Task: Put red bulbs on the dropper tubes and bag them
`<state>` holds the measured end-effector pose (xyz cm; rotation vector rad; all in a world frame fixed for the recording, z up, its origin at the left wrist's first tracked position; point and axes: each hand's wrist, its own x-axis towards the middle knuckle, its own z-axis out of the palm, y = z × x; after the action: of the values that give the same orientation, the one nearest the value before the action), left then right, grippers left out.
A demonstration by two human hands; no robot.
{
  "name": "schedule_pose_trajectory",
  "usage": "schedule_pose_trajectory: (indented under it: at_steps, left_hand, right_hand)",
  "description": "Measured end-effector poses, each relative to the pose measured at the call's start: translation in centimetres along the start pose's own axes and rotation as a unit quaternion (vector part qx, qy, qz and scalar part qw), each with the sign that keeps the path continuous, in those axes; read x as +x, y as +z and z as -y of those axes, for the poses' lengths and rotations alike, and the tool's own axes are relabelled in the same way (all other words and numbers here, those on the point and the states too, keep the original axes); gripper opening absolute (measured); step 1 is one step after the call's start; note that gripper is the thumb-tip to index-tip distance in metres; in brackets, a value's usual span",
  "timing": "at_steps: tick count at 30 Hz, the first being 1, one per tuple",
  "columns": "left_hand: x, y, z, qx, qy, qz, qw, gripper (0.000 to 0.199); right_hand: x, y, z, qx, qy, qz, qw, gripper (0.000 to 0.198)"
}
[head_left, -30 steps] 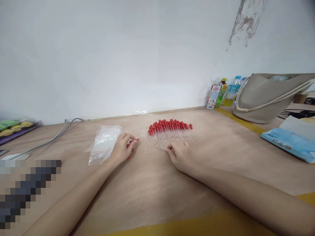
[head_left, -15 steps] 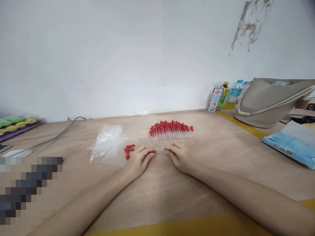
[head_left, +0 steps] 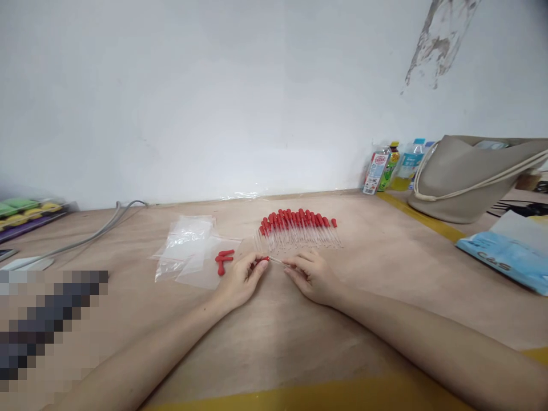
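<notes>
My left hand pinches a red rubber bulb, most of it hidden by the fingers. A thin clear dropper tube runs from the bulb to my right hand, whose fingers are closed on its other end. Tube and bulb meet just past my left fingertips; how deep the tube sits I cannot tell. Beyond both hands lies a row of several droppers with red bulbs toward the wall and clear tubes toward me. Several loose red bulbs rest left of my left hand.
Clear plastic bags lie left of the loose bulbs. Drink bottles, a grey bag and a blue tissue pack stand or lie at the right. A grey cable crosses the left side, near a pixelated dark area.
The red bulb and tube have come together, and the tube now slopes slightly down to the right. My hands have barely shifted; the view has moved a little.
</notes>
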<state>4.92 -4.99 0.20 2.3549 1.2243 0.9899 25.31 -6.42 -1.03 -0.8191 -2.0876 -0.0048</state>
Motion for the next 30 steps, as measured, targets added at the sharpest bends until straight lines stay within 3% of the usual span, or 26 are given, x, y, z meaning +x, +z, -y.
schedule_pose_trajectory:
  at_steps: [12,17,24,30]
  left_hand:
    - [-0.3,-0.2,0.4,-0.05,0.025,0.026,0.998,0.021]
    - [-0.6,-0.4,-0.1,0.005,0.058,0.053,0.997,0.02]
    - [-0.8,-0.2,0.0,0.073,0.104,0.054,0.99,0.02]
    - [-0.8,-0.1,0.0,0.092,0.124,0.057,0.986,0.02]
  right_hand:
    - [0.4,-0.5,-1.1,0.037,0.025,0.073,0.996,0.018]
    - [0.6,-1.3,-1.5,-0.004,0.002,0.115,0.993,0.019]
    - [0.6,-1.2,-0.8,-0.091,-0.041,0.092,0.991,0.022]
    - [0.9,-0.8,0.1,-0.101,-0.02,0.127,0.986,0.023]
